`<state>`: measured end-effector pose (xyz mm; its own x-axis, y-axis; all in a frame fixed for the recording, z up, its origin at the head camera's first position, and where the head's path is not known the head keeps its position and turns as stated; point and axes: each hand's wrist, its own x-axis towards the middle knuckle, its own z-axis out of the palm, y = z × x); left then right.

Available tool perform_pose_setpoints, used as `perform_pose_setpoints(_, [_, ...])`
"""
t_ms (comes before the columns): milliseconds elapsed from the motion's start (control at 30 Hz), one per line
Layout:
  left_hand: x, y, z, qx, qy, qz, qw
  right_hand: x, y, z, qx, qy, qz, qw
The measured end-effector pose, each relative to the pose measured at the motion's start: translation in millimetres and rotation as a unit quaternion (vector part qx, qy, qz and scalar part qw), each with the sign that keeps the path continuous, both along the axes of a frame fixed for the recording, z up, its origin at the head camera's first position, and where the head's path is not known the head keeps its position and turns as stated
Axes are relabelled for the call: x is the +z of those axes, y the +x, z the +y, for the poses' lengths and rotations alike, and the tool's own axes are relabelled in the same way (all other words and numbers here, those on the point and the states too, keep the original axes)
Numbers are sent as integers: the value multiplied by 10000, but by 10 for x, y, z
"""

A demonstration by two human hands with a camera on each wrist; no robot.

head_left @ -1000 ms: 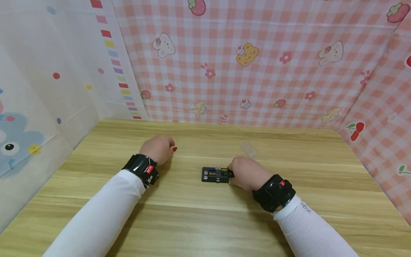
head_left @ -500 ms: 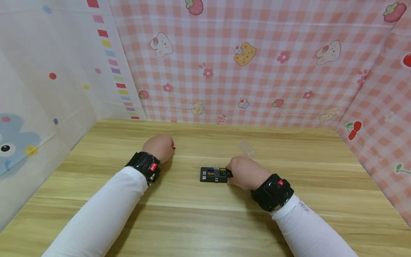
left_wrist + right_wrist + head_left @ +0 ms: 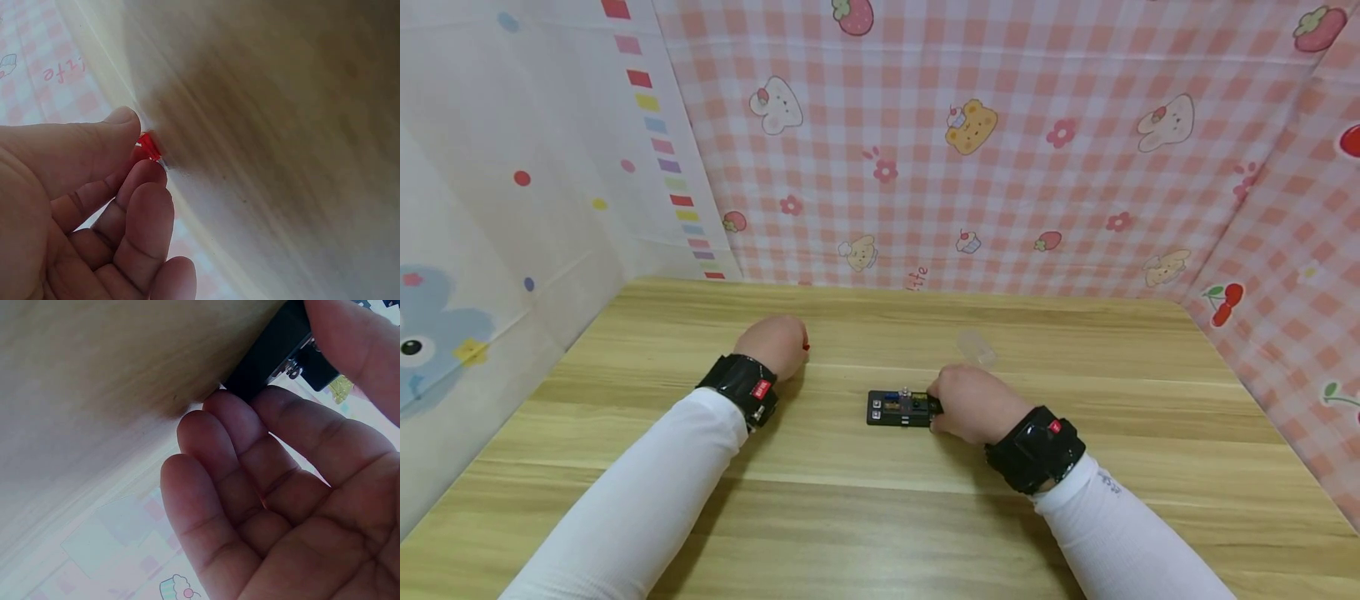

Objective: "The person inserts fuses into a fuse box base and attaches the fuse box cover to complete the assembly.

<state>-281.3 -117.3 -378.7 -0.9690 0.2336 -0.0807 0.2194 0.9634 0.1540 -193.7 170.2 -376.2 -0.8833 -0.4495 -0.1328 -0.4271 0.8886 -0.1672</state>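
Thumb and fingers of my left hand (image 3: 775, 346) pinch a small red see-through piece (image 3: 149, 145), low over the table left of centre. In the head view only a sliver of that piece shows past the fingers. My right hand (image 3: 977, 404) grips the right end of a flat black circuit module (image 3: 897, 408) lying lengthwise on the table. Two silvery square buttons sit at its left end, with small blue and yellow parts in the middle. The thumb and fingers hide its right end. In the right wrist view its dark side (image 3: 265, 353) lies between thumb and fingers.
A clear plastic piece (image 3: 976, 348) lies on the wooden table (image 3: 880, 517) just beyond my right hand. Pink checked cloth (image 3: 925, 167) hangs behind the table, and white patterned cloth (image 3: 565, 142) borders its left side.
My left hand has turned slightly, and less of the red piece shows in the head view. The right hand keeps its grip on the module. The head view has shifted a little.
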Motion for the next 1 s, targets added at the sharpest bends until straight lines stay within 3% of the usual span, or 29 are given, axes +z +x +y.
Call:
perform_pose_setpoints(333, [29,5,22,41,-40,-157,9999,2,5,0,-17,-16,-31,10000])
perform_pose_setpoints(1000, [23,-46,27,4,-86,121,9999,-2,8,1,-67,4,-63,10000])
